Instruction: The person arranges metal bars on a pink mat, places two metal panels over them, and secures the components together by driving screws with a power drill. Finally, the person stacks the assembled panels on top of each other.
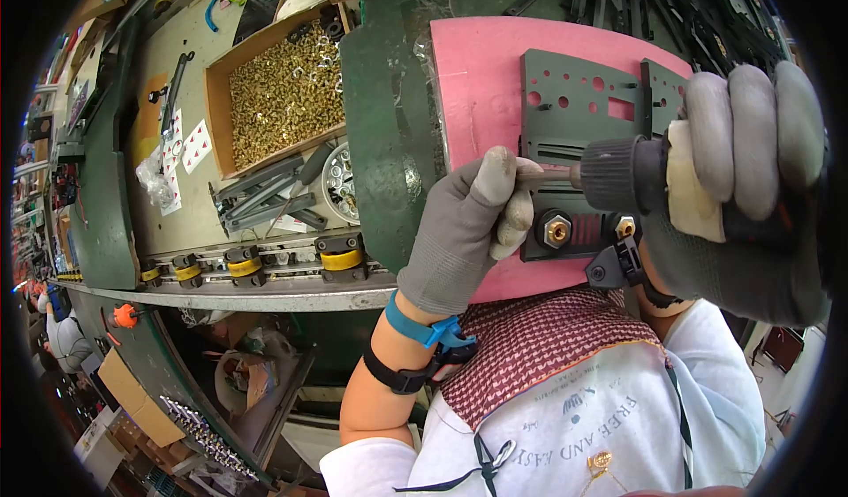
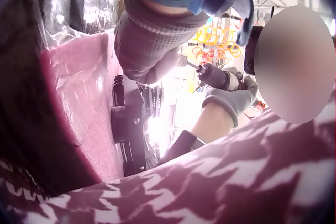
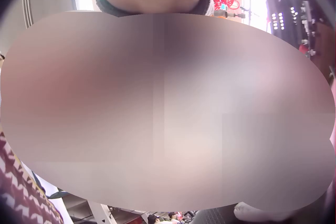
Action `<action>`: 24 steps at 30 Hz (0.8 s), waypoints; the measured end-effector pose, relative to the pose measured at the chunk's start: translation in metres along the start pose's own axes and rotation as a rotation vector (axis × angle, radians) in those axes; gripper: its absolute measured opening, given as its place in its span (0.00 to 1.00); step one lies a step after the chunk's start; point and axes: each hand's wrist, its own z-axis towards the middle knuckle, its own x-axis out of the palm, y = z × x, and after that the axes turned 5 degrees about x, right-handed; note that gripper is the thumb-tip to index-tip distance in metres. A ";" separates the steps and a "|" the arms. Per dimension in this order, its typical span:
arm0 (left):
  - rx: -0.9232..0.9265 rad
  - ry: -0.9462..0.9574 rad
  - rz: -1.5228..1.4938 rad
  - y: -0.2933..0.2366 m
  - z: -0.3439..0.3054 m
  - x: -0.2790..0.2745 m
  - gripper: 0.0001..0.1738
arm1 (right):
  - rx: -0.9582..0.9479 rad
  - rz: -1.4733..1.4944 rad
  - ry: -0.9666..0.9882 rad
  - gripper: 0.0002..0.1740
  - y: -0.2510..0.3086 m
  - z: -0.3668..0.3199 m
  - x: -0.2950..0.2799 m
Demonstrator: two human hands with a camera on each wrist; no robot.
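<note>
The right hand [image 1: 742, 188], in a grey glove, grips a dark power driver [image 1: 623, 174] held sideways, its bit pointing left. At the tip of the bit, the gloved left hand [image 1: 473, 227] pinches with thumb and fingers; what lies between them is mostly hidden. Beneath the driver is a dark grey metal plate [image 1: 565, 99] with holes, posts and two brass fittings [image 1: 556, 230] near its lower edge. In the left wrist view the driver [image 2: 212, 76] also meets the left hand [image 2: 149, 50]. The right wrist view is largely blurred.
Pink foam [image 1: 477, 73] lies under the plate on the green table [image 1: 389, 117]. To the left are a cardboard box of brass parts [image 1: 287, 91], a round dish of metal parts [image 1: 339, 183], dark brackets and a rail with yellow rollers [image 1: 342, 260]. Dark metal parts pile up at the back right.
</note>
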 end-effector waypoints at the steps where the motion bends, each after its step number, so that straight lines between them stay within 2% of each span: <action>1: -0.004 0.044 0.023 0.000 0.001 -0.003 0.24 | 0.004 0.002 0.002 0.09 0.000 -0.001 -0.001; 3: -0.009 0.084 0.044 -0.004 0.001 -0.005 0.25 | 0.014 0.007 0.008 0.09 -0.001 -0.001 -0.003; 5: 0.147 0.047 0.350 -0.010 0.002 -0.002 0.26 | 0.024 0.007 0.008 0.09 -0.001 -0.001 -0.005; 6: 0.144 0.051 0.347 -0.007 0.003 -0.001 0.26 | 0.027 0.004 0.007 0.09 0.000 -0.002 -0.006; 8: 0.248 -0.198 0.697 0.004 0.002 0.006 0.30 | 0.030 -0.001 0.006 0.09 -0.004 0.002 -0.001; 10: 0.174 -0.195 0.784 0.011 -0.002 0.018 0.30 | -0.005 -0.058 -0.190 0.08 -0.015 0.006 0.010; 11: 0.104 -0.195 0.870 0.014 -0.003 0.021 0.31 | -0.002 -0.057 -0.192 0.08 -0.016 0.005 0.007; 12: 0.186 -0.211 0.940 0.017 -0.002 0.021 0.32 | -0.066 -0.189 -0.191 0.08 -0.018 0.007 0.002; 13: 0.182 -0.210 0.938 0.019 -0.001 0.021 0.32 | -0.131 -0.324 -0.190 0.09 -0.020 0.006 -0.002; 18: 0.145 -0.312 0.910 0.022 0.000 0.026 0.30 | -0.178 -0.330 -0.300 0.09 -0.036 0.005 0.003; 20: 0.163 -0.295 0.892 0.021 0.000 0.024 0.30 | -0.049 -0.375 -0.065 0.10 -0.027 0.008 -0.004; 21: 0.182 -0.276 0.874 0.021 0.001 0.024 0.30 | -0.046 -0.374 -0.067 0.10 -0.028 0.009 -0.008; 23: 0.173 -0.269 0.871 0.020 0.001 0.023 0.30 | -0.172 -0.354 -0.072 0.11 -0.030 0.010 -0.012; 24: 0.169 -0.262 0.870 0.020 0.001 0.023 0.30 | -0.179 -0.387 -0.223 0.12 -0.032 0.008 -0.007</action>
